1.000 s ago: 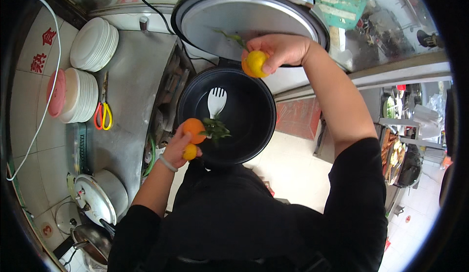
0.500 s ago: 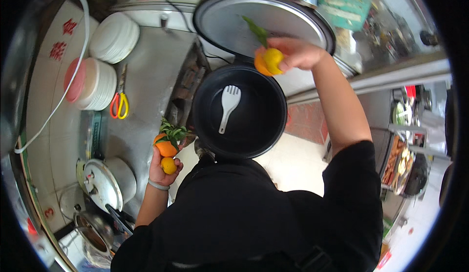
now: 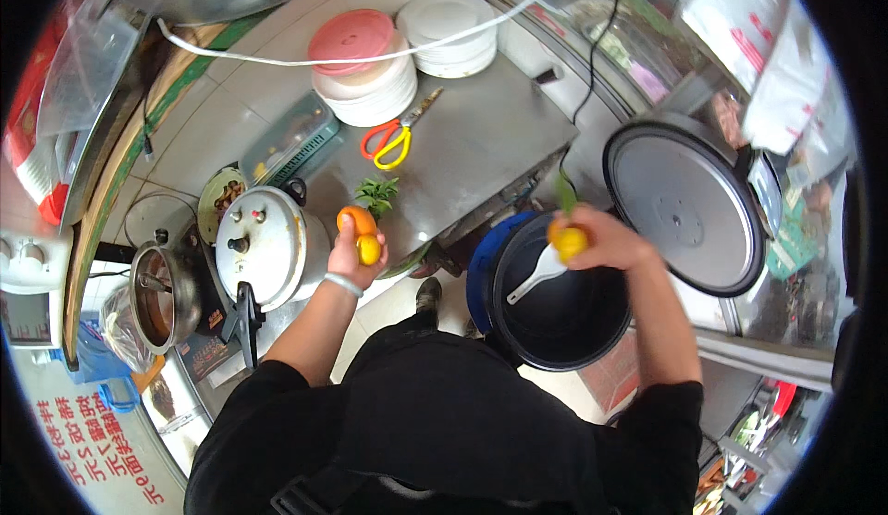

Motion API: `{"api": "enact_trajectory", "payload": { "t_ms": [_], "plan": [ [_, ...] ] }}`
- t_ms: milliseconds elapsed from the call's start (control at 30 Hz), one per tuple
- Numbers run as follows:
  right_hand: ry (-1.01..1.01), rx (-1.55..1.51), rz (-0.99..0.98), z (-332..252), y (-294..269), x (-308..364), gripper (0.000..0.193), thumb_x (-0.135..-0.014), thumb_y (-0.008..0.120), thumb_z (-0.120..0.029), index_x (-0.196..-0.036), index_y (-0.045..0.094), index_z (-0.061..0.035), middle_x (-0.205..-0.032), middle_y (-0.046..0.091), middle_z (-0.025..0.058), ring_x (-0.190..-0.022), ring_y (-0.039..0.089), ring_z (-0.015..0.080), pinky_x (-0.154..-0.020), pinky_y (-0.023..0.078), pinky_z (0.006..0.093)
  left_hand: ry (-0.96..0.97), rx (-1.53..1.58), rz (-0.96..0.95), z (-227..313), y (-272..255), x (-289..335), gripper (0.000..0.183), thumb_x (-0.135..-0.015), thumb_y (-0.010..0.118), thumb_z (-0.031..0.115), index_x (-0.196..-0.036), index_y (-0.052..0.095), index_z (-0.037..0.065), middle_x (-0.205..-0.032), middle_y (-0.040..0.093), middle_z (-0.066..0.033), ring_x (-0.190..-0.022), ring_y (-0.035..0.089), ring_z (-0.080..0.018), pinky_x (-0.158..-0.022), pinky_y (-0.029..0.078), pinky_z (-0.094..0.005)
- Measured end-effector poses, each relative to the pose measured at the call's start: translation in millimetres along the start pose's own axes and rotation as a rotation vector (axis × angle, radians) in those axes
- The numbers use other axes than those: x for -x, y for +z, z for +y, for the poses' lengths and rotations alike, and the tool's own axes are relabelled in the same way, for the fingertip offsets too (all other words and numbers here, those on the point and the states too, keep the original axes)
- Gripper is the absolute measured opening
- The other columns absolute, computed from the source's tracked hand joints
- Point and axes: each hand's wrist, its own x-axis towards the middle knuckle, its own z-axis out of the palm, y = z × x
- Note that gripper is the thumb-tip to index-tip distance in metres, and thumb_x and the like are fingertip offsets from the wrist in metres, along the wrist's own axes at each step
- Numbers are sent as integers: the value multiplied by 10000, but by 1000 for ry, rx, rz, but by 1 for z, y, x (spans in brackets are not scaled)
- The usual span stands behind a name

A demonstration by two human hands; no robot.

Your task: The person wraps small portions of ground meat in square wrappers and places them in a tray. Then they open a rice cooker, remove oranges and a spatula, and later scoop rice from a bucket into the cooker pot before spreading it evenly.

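Note:
My left hand [image 3: 350, 258] is closed around an orange [image 3: 359, 221] with a sprig of green leaves [image 3: 376, 193] and a small yellow citrus fruit [image 3: 369, 250], in front of the steel counter. My right hand [image 3: 606, 240], slightly blurred, grips another yellow citrus fruit [image 3: 570, 243]. An orange-coloured fruit [image 3: 555, 231] shows behind that one, with a green leaf [image 3: 565, 193] sticking up. This hand appears above the open black-lined pot [image 3: 583, 325], whose round lid [image 3: 686, 208] is raised. A white rice paddle [image 3: 536, 275] lies in the pot, partly hidden by the right hand's fruit.
On the steel counter [image 3: 462, 168] lie red-and-yellow scissors [image 3: 398, 136] beside stacked white plates [image 3: 370, 94] with a pink one [image 3: 351, 41] on top. A pressure cooker [image 3: 264, 242] and a steel pot [image 3: 157, 297] stand left. A white cable [image 3: 370, 59] crosses the back.
The view has turned left, bringing more of the counter and cookware in. My right hand has come down from beside the lid to over the pot. Both hands keep their fruit.

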Motion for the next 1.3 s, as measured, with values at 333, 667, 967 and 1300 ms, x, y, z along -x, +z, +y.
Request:
{"api": "enact_trajectory", "payload": {
  "t_ms": [333, 667, 967, 1300],
  "plan": [
    [-378, 1174, -42, -78, 165, -310, 579, -668, 800, -182, -1215, 613, -207, -1557, 304, 125, -1311, 416, 430, -1078, 431, 441, 630, -4, 739, 38, 47, -114, 681, -933, 661, 435, -1452, 375, 100, -1346, 543, -155, -1094, 596, -287, -838, 533, -417],
    [-514, 576, 548, 23, 183, -261, 537, -819, 683, -98, -1337, 547, -149, -1467, 402, 170, -1301, 481, 384, -1060, 448, 451, 845, -406, 585, -3, 22, -105, 633, -1043, 458, 383, -1542, 252, 53, -1538, 382, -161, -1369, 410, -297, -1108, 346, -397],
    [703, 348, 1120, 215, 162, 39, 326, -826, 731, -242, -1060, 615, -47, -1088, 610, 200, -1006, 616, 407, -868, 515, 476, 518, -731, 25, -73, -38, 27, 581, -1070, 434, 265, -1564, 154, 142, -1501, 393, -162, -1149, 608, -278, -906, 513, -402],
    [1140, -149, 696, 250, 186, -70, 544, -861, 682, -473, -1141, 695, -7, -1099, 713, 183, -1066, 680, 342, -898, 546, 409, 466, -1010, -20, -75, -81, 90, 450, -1053, 476, 242, -1459, 353, 95, -1203, 582, -95, -867, 678, -188, -707, 524, -278]
  ]
}}
